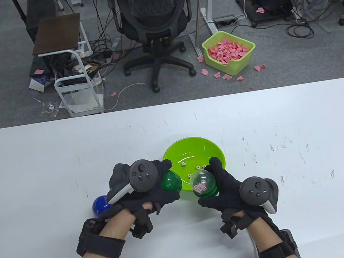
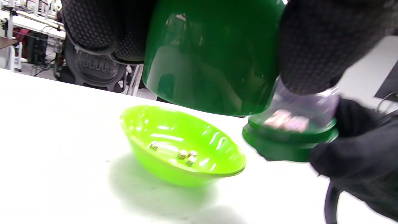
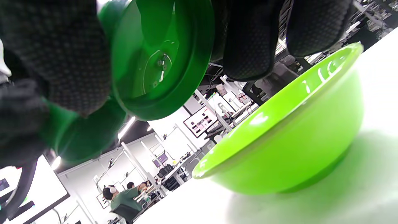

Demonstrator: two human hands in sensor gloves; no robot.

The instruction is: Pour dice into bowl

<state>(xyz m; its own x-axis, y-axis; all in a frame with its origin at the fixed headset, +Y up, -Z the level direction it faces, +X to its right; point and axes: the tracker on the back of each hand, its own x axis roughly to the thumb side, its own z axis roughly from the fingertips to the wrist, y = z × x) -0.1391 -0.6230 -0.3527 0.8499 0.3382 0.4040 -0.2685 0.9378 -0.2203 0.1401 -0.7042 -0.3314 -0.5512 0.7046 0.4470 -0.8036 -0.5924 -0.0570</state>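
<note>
White counter (image 1: 52,157) carries your lime bowl (image 1: 213,150), a few dice (image 1: 183,164) inside. Just beside its near rim, your right hand (image 1: 227,185) grips a clear capsule half (image 1: 202,184) with dice; your left hand (image 1: 144,186) holds the green half (image 1: 170,181).

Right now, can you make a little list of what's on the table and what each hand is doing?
bowl: light green, on the white table, a few dice inside
left hand: grips the dark green cap
right hand: grips the clear capsule half by the bowl's rim
capsule half: holds several dice
blue ball: on the table beside the left hand
</note>
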